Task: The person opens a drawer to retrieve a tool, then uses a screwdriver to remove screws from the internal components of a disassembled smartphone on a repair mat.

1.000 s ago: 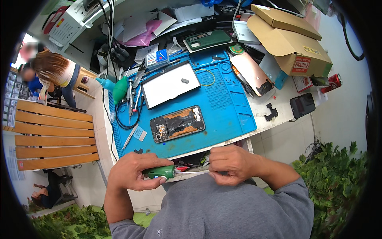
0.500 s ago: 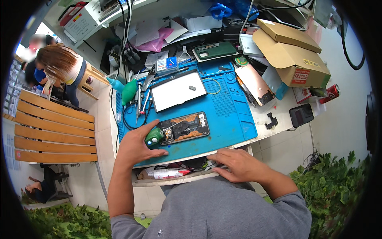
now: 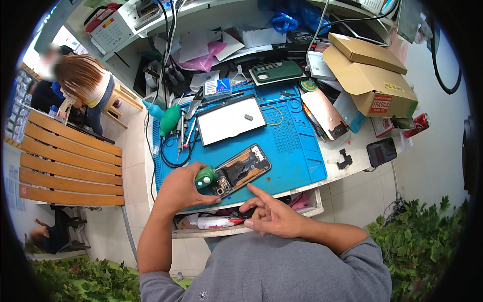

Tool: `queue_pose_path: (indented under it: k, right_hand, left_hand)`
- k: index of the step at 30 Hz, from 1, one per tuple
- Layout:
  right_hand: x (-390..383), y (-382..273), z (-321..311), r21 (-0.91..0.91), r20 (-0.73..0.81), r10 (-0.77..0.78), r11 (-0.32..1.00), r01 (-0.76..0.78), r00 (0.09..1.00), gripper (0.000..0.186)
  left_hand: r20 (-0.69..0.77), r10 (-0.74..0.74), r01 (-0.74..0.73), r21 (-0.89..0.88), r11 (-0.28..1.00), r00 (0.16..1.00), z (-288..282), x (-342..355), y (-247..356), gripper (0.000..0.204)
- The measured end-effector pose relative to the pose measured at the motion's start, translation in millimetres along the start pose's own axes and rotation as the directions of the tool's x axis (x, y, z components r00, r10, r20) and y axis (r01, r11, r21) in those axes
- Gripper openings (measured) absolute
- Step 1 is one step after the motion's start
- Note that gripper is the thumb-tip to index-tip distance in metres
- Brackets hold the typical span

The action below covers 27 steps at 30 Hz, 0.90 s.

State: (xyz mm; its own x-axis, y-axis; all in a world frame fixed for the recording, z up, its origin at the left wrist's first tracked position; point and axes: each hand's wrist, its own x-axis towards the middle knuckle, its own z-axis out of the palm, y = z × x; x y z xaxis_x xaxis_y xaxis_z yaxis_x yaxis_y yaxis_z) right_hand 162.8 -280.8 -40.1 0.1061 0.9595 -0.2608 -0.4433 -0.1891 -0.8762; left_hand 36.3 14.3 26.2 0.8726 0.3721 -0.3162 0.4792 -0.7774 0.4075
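Observation:
My left hand grips a green screwdriver handle over the left end of an opened phone, its thumb at the phone's lower edge. The phone lies tilted on the blue silicone mat, its orange and black insides showing. My right hand is open at the mat's front edge, index finger stretched toward the phone's lower side, the others curled loosely apart. A white-topped tray lies behind the phone. Beside it are a green air blower and thin tools.
An open drawer holds assorted items below the desk. A pink phone, cardboard boxes, a red can and a black phone are at right. A wooden slatted bench and other people are at left.
My left hand has moved up with the screwdriver onto the phone, which now sits more angled. My right hand has let go of the screwdriver's shaft and opened, its index finger reaching forward.

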Motion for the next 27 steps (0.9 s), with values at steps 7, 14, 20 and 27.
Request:
queue_pose_path:
  k: [7,14,20,27]
  right_hand:
    - [1,8,0,0.158,-0.031,-0.041,0.986,0.046,0.999,0.113]
    - [3,7,-2,0.23,-0.078,-0.053,0.971,0.069,0.996,0.109]
    - [1,1,-11,0.227,-0.1,-0.093,0.967,0.114,0.991,0.099]
    - [-5,-29,-20,-0.363,-0.22,-0.188,0.926,0.098,0.957,0.102]
  left_hand:
    - [0.025,-0.02,0.023,-0.12,0.993,0.999,5,-13,-4,0.094]
    - [0.103,-0.014,0.053,-0.381,0.923,0.995,0,-17,-9,0.079]
    - [0.236,-0.012,0.126,-0.474,0.871,0.972,13,-32,0,0.077]
    - [0.149,-0.009,0.138,-0.891,0.432,0.989,38,-57,-6,0.058]
